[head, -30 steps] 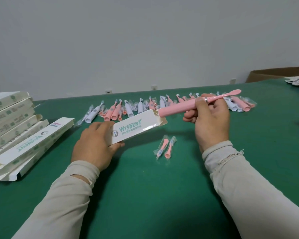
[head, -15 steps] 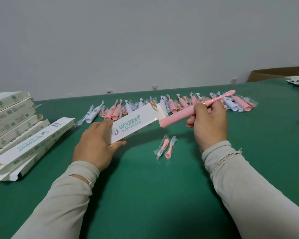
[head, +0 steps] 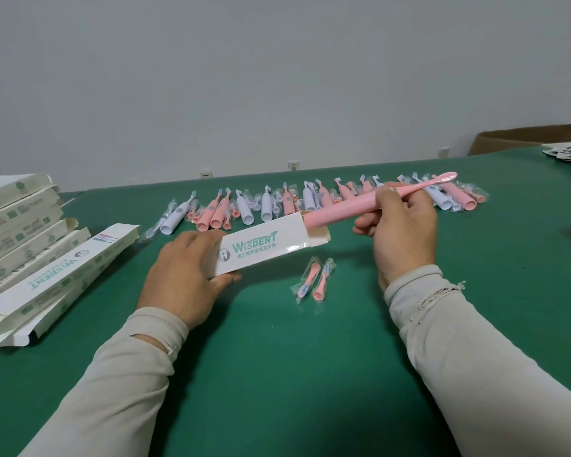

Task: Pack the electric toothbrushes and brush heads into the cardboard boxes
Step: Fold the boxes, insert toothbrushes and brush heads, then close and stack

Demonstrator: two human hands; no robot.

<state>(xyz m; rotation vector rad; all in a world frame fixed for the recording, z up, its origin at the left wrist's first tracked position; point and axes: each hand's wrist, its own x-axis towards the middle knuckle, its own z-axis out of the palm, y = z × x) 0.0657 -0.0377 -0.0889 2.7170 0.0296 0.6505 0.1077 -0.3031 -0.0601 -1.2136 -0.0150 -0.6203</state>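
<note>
Right hand (head: 401, 232) grips pink toothbrush (head: 360, 207), base at open box mouth, frame centre | left hand (head: 185, 275) holds white box (head: 267, 250) above green worktop (head: 277, 374) | two wrapped brush heads (head: 314, 280) below box | box stack (head: 20, 245) at left edge.

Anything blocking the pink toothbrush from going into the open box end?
Nothing visible. The pink toothbrush base sits right at the open mouth of the box; the end flap hangs below the mouth, not across it.
</note>
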